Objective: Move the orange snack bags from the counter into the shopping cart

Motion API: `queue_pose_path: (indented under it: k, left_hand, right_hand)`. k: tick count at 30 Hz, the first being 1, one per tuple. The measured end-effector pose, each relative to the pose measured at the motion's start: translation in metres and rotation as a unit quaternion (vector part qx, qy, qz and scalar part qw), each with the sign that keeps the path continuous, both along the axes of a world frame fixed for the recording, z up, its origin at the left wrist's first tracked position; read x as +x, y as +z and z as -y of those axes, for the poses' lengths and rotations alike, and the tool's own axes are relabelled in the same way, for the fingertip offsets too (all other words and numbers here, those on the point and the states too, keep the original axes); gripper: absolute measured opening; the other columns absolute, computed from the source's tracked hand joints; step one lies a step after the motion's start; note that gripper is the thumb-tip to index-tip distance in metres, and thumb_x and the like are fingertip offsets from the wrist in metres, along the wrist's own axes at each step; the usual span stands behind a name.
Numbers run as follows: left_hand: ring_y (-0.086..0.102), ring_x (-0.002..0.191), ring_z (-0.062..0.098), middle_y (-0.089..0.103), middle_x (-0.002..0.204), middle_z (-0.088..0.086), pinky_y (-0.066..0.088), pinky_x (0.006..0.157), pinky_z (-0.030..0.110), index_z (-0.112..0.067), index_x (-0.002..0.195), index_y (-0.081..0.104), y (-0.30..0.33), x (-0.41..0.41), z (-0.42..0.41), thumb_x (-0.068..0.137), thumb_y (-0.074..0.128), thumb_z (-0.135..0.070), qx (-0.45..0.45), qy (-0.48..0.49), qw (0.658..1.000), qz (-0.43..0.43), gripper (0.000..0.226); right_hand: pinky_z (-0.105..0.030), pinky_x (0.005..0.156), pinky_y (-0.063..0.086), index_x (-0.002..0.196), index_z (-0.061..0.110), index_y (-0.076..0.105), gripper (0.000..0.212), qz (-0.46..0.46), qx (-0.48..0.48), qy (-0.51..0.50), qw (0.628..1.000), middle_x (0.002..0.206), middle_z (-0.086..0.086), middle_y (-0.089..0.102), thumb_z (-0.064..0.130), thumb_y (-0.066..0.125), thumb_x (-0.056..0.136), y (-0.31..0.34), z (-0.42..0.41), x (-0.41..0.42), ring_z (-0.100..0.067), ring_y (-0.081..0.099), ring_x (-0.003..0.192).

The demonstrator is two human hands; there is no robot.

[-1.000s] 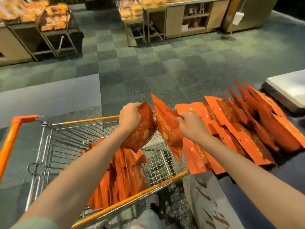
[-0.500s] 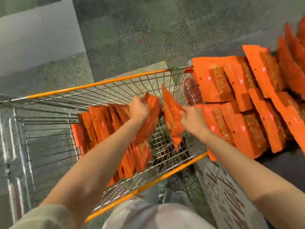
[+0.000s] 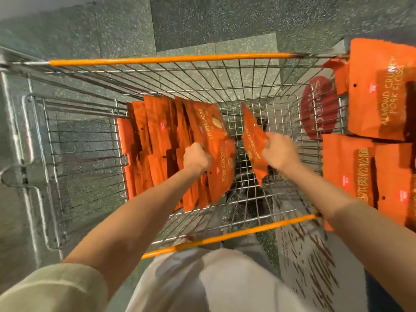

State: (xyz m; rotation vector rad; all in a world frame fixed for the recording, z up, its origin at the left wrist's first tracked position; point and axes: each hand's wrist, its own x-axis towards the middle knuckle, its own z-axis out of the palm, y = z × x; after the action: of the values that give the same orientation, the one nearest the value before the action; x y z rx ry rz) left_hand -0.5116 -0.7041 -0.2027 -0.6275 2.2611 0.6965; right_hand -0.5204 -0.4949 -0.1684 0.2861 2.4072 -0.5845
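Note:
The wire shopping cart [image 3: 171,61] with orange rails fills the middle of the view. Several orange snack bags [image 3: 155,140] stand stacked in its left part. My left hand [image 3: 196,158] grips an orange bag [image 3: 219,154] down inside the cart, against that stack. My right hand [image 3: 279,150] pinches another orange bag [image 3: 252,136] over the cart's bare wire floor, apart from the stack. More orange bags [image 3: 373,91] lie on the counter at the right edge, beside the cart.
A round red sign [image 3: 319,109] hangs on the cart's right end wall. The counter's patterned front [image 3: 308,255] drops away at lower right. Speckled green floor [image 3: 202,19] lies beyond the cart. My pale trousers [image 3: 202,282] press near the close rail.
Both hands have gone down from above the rim into the cart with their bags. The view has tilted down, so the shop shelves are out of sight.

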Motion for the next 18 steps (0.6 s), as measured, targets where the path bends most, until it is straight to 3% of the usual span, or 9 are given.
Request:
queue_pose_path:
  k: [2,6,11,14,18]
  left_hand:
    - [0.063,0.088,0.034,0.065,0.091,0.015,0.044,0.066,0.030,-0.005,0.091,0.065,-0.002,0.003,0.001,0.085,0.051,-0.009,-0.001,-0.011,1.000,0.010,0.016]
    - [0.065,0.085,0.035,0.067,0.091,0.017,0.045,0.063,0.030,-0.001,0.088,0.065,-0.008,0.006,0.009,0.083,0.050,-0.006,0.005,0.005,1.000,0.028,0.017]
    - [0.068,0.075,0.037,0.068,0.086,0.021,0.059,0.068,0.041,-0.001,0.086,0.065,-0.014,0.006,0.015,0.081,0.047,-0.004,0.026,0.022,0.998,0.045,0.019]
    - [0.069,0.073,0.036,0.069,0.088,0.019,0.060,0.067,0.043,-0.002,0.092,0.066,-0.018,0.005,0.018,0.082,0.050,-0.008,0.026,0.030,0.998,0.057,0.020]
    - [0.069,0.072,0.035,0.069,0.088,0.018,0.060,0.066,0.043,-0.002,0.093,0.067,-0.018,0.003,0.020,0.082,0.052,-0.010,0.037,0.045,0.996,0.065,0.020]
  right_hand:
    - [-0.038,0.065,0.054,0.093,0.006,0.058,0.015,-0.030,-0.005,0.047,0.998,0.065,-0.004,0.056,0.004,0.044,0.092,-0.005,0.011,-0.008,-0.030,0.060,0.064]
    - [-0.045,0.054,0.057,0.099,0.008,0.058,0.013,-0.097,-0.028,0.106,0.989,0.066,-0.008,0.061,0.007,0.047,0.093,-0.018,0.039,-0.012,-0.030,0.063,0.056]
    - [-0.043,0.053,0.055,0.110,0.012,0.057,0.020,-0.177,-0.089,0.060,0.978,0.070,-0.005,0.063,0.007,0.042,0.096,-0.028,0.064,-0.009,-0.026,0.062,0.057]
    - [-0.038,0.055,0.056,0.114,0.009,0.058,0.023,-0.135,-0.112,0.012,0.984,0.075,-0.005,0.065,0.009,0.041,0.098,-0.033,0.079,-0.009,-0.024,0.064,0.060]
    - [-0.042,0.063,0.059,0.090,0.007,0.062,0.021,-0.020,-0.105,0.009,0.994,0.079,-0.009,0.066,0.009,0.043,0.096,-0.049,0.089,-0.010,-0.028,0.066,0.067]
